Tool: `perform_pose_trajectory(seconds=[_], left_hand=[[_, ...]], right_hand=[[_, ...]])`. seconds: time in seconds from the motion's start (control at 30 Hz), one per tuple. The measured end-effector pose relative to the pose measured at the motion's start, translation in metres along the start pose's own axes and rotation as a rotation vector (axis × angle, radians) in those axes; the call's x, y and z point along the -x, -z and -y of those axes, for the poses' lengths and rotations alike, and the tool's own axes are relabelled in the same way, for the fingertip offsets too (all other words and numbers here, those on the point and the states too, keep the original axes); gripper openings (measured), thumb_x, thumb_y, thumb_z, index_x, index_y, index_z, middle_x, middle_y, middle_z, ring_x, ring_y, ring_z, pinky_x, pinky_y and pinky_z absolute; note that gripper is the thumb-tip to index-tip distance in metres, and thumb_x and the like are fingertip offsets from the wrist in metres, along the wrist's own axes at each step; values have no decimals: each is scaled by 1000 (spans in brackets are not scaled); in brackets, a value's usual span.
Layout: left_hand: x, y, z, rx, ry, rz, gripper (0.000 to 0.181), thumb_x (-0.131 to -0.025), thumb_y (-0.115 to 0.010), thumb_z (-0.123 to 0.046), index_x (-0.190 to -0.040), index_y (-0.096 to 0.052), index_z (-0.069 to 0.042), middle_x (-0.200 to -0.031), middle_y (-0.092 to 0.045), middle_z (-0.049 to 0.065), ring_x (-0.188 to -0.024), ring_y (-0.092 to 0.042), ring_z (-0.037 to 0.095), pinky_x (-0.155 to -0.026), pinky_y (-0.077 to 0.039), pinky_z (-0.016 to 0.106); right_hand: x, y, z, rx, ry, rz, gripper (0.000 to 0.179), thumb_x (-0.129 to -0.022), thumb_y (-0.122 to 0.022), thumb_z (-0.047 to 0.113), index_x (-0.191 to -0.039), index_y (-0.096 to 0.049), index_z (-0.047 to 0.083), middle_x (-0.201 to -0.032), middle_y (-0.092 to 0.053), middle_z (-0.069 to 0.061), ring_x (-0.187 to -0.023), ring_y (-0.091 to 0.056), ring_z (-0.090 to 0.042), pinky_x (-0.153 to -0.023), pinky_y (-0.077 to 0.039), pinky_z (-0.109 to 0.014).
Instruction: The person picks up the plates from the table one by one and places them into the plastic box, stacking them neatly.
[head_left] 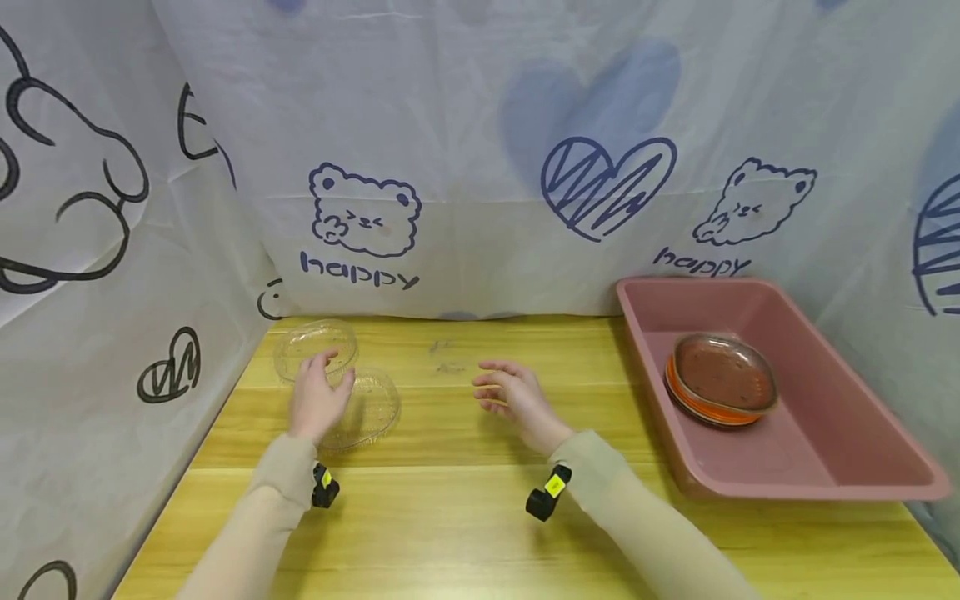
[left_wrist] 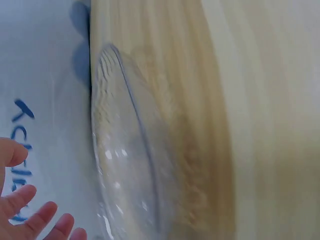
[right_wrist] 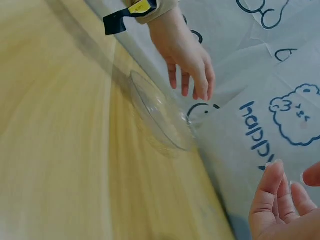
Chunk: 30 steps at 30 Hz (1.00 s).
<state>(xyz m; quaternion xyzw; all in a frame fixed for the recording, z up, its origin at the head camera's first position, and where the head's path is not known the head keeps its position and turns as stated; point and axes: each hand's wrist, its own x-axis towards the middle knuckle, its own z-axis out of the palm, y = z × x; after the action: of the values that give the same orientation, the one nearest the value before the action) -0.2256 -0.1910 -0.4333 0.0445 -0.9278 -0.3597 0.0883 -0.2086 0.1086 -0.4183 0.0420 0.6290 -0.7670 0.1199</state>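
A clear plastic dish (head_left: 296,342) lies at the table's back left corner. Overlapping its near side, a second clear rounded shape (head_left: 378,408) shows; whether it is another dish or the same piece's other half, I cannot tell. My left hand (head_left: 317,404) hovers over both, fingers loosely bent and holding nothing. Its spread fingers appear beside the clear dish (left_wrist: 127,150) in the left wrist view, apart from it. Over the middle of the table my right hand (head_left: 521,406) hangs in the air, fingers relaxed, with nothing in it.
A pink plastic basin (head_left: 862,425) stands on the right of the wooden table (head_left: 450,533). Inside it sit stacked orange dishes (head_left: 708,408) with a clear-looking dish (head_left: 723,371) on top. A white cloth (head_left: 480,125) with printed drawings hangs behind and on the left.
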Motion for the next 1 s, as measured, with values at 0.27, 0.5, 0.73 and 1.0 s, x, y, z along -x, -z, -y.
perform_pose_trajectory(seconds=[0.27,0.5,0.73,1.0], left_hand=[[0,15,26,-25,108,6,64,-101,-55,-31,-150,-34,5,-145,-35,36,-126,-44,51,-105,-42,62],[-1,20,37,-50,194,56,72,-101,-53,-40,-149,-29,9,-141,-35,38,-121,-44,51,-103,-42,61],[2,23,42,-76,262,168,81,-101,-47,-49,-148,-24,13,-142,-35,41,-124,-44,56,-101,-44,63],[1,24,45,-131,267,253,84,-101,-43,-53,-145,-30,18,-145,-39,41,-129,-45,55,-105,-44,61]], right_hand=[[-5,-8,-13,-123,-132,55,42,-105,-39,10,-145,-44,1,-139,-51,-27,-94,-61,-18,-75,-52,-20],[-8,-17,-20,-149,-151,77,45,-103,-39,9,-147,-42,-2,-129,-56,-22,-98,-61,-19,-78,-52,-21],[-7,-21,-25,-164,-178,77,50,-101,-43,7,-149,-38,-3,-119,-58,-15,-99,-60,-20,-85,-52,-24],[-5,-25,-31,-160,-196,67,47,-102,-41,9,-147,-40,-5,-117,-60,-14,-91,-60,-17,-77,-52,-20]])
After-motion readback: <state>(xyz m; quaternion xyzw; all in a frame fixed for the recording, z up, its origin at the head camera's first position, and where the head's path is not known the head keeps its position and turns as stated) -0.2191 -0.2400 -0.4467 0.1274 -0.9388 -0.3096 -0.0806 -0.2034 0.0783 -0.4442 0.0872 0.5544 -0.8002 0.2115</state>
